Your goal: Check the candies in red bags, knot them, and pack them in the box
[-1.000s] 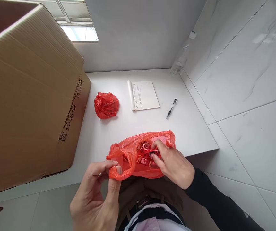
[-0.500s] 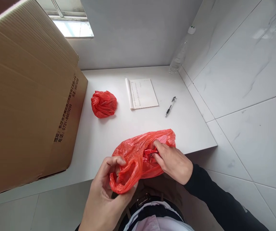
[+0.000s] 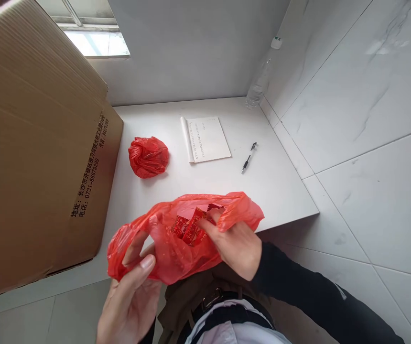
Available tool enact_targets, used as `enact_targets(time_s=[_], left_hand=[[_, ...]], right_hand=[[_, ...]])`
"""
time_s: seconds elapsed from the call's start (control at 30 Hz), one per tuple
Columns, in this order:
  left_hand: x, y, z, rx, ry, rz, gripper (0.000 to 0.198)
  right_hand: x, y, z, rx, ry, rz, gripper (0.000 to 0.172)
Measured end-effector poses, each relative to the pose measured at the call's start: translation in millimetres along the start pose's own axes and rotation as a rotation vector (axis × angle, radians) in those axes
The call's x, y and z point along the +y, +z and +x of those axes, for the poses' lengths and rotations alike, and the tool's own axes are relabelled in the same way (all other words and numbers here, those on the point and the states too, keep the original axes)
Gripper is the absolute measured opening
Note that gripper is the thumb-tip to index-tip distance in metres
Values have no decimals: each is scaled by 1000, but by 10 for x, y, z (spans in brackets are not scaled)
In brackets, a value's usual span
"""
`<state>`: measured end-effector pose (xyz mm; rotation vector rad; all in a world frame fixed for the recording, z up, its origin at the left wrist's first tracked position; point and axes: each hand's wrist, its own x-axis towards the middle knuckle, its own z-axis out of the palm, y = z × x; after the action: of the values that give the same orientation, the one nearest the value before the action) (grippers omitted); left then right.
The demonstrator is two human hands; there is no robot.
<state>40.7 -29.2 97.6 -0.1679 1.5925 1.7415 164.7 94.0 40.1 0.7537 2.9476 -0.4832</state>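
Note:
An open red plastic bag (image 3: 169, 248) hangs at the near edge of the white counter (image 3: 205, 181), with small red packets (image 3: 191, 227) showing inside it. My left hand (image 3: 130, 296) grips the bag's left side, thumb on top and fingers under the plastic. My right hand (image 3: 232, 246) reaches into the bag's mouth, fingertips pinched on the red packets, with the bag's right rim draped over it.
A big cardboard box (image 3: 37, 153) fills the left of the counter. Behind the bag lie a tied red bag (image 3: 148, 156), a notepad (image 3: 206, 139) and a pen (image 3: 248, 157). A clear bottle (image 3: 261, 76) stands in the far corner by the tiled wall.
My left hand has pulled the bag's left side outward and down, which spreads its mouth wide. The packets inside now show again. My right hand stays in the bag.

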Motion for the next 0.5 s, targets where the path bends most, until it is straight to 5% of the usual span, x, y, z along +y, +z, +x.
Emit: enact_targets(time_s=[0.23, 0.5], left_hand=[[8, 27, -42, 34, 2, 43, 40], [-43, -78, 64, 137, -7, -52, 38]], right_hand=[[-69, 99, 290, -94, -29, -46, 28], [-31, 64, 172, -67, 6, 55, 26]])
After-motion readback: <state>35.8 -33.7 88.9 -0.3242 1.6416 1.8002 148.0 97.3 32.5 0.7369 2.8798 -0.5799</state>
